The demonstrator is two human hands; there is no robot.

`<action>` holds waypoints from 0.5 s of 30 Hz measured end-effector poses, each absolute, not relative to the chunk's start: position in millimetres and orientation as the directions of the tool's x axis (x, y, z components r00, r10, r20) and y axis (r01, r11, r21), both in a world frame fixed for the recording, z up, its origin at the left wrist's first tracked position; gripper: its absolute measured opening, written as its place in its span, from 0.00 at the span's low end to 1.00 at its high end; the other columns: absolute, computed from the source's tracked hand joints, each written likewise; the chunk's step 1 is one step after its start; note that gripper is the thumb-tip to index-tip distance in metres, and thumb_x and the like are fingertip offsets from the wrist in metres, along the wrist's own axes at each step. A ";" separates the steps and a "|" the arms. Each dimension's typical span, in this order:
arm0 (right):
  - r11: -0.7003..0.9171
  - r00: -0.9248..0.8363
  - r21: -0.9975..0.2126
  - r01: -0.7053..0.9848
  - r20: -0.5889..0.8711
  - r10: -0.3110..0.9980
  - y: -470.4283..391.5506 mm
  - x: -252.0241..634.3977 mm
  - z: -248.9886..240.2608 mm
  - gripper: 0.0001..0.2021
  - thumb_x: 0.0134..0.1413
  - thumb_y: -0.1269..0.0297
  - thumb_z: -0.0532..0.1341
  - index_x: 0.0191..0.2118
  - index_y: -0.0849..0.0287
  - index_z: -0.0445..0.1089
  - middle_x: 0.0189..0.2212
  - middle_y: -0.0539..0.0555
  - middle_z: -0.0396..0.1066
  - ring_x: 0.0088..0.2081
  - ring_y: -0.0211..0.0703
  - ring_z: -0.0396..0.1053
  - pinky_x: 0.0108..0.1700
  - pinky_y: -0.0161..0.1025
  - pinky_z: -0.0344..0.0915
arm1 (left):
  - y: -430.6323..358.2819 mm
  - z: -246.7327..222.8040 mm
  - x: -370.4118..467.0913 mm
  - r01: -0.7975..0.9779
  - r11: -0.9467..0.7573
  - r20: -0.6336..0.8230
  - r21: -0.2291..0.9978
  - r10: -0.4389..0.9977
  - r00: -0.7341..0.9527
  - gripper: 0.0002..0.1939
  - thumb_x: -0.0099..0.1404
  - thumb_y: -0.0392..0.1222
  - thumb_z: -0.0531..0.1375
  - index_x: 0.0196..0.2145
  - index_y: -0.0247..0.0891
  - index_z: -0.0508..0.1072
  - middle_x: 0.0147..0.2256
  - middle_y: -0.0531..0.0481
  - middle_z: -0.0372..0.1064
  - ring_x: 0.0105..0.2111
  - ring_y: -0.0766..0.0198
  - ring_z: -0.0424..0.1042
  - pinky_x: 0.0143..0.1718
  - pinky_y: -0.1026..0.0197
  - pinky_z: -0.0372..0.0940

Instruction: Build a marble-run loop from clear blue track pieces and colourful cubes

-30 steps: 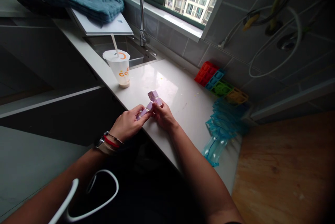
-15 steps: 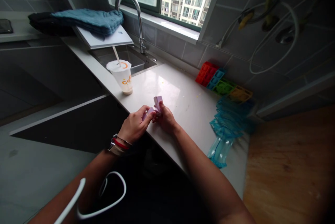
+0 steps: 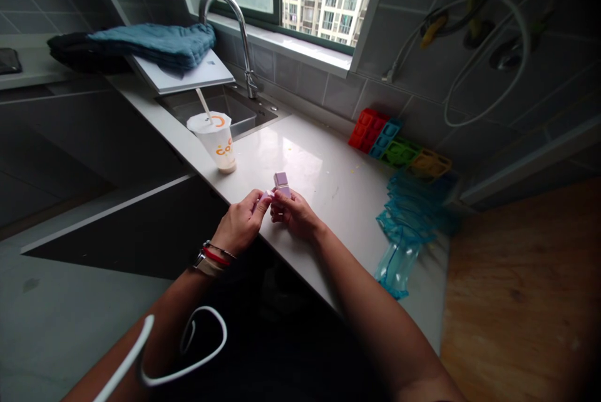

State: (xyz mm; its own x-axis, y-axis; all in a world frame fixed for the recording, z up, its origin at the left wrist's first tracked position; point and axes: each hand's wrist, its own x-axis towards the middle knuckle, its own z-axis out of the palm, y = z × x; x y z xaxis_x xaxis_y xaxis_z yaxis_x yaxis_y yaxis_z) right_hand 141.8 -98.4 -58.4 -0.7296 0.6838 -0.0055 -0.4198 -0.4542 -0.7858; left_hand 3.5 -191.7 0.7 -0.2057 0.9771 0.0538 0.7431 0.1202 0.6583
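Both hands meet over the front edge of the white counter [image 3: 323, 201]. My left hand [image 3: 239, 223] is closed around a small lavender block-like piece [image 3: 265, 196], most of it covered by the fingers. A second lavender rectangular piece [image 3: 280, 181], with a pale line across it, stands up from my right hand [image 3: 300, 217], whose thumb and fingers are closed on it. The two pieces are side by side near the fingertips; whether they touch I cannot tell.
A lidded drink cup with a straw [image 3: 220, 145] stands left of my hands, before the sink [image 3: 235, 111] and faucet [image 3: 250, 73]. Blue cloth [image 3: 154, 42] lies on a white box [image 3: 192, 76]. Coloured trays [image 3: 389, 142] and clear blue plastic [image 3: 399, 258] are at the right.
The lavender piece in my right hand has turned more upright, showing its broad face. My left hand has shifted slightly left and down with its piece. The view has moved a little.
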 end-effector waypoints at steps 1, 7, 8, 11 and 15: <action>-0.452 -0.735 -0.788 -0.418 0.002 0.678 -98.7 142.4 -58.0 0.22 0.51 0.47 0.72 0.42 0.56 0.69 0.28 0.46 0.66 0.28 0.35 0.64 0.30 0.33 0.65 | -191.6 -0.2 3.0 0.744 0.124 0.055 0.657 0.976 -0.211 0.20 0.74 0.61 0.49 0.40 0.45 0.71 0.27 0.54 0.68 0.27 0.59 0.68 0.30 0.62 0.54; -0.435 -0.760 -0.815 -0.382 0.008 0.650 -99.2 143.4 -57.1 0.23 0.50 0.52 0.75 0.45 0.55 0.69 0.31 0.46 0.68 0.29 0.35 0.65 0.32 0.34 0.67 | -188.8 -8.2 -2.3 0.668 0.129 0.039 0.733 0.972 -0.230 0.24 0.74 0.62 0.48 0.34 0.42 0.69 0.23 0.55 0.66 0.25 0.61 0.66 0.30 0.62 0.57; -0.437 -0.758 -0.816 -0.379 0.003 0.652 -99.1 143.3 -57.2 0.22 0.49 0.52 0.75 0.45 0.55 0.69 0.31 0.46 0.68 0.29 0.35 0.65 0.32 0.35 0.67 | -188.5 -8.9 -2.7 0.658 0.128 0.037 0.742 0.973 -0.230 0.24 0.74 0.62 0.48 0.34 0.42 0.69 0.23 0.56 0.66 0.25 0.62 0.66 0.30 0.62 0.57; -0.444 -0.748 -0.815 -0.372 -0.020 0.663 -99.0 143.0 -56.9 0.23 0.48 0.51 0.76 0.45 0.55 0.70 0.32 0.46 0.68 0.29 0.35 0.65 0.33 0.35 0.67 | -188.1 -9.2 -2.7 0.641 0.138 0.022 0.755 0.972 -0.235 0.24 0.74 0.62 0.48 0.35 0.42 0.70 0.23 0.56 0.67 0.24 0.63 0.66 0.29 0.62 0.58; -0.453 -0.748 -0.811 -0.371 -0.029 0.664 -99.0 143.2 -56.6 0.24 0.47 0.50 0.76 0.46 0.54 0.72 0.33 0.47 0.69 0.29 0.35 0.65 0.33 0.35 0.68 | -185.3 -9.7 -3.2 0.612 0.168 -0.019 0.773 0.970 -0.243 0.24 0.74 0.62 0.48 0.35 0.41 0.70 0.21 0.56 0.67 0.22 0.63 0.65 0.26 0.62 0.57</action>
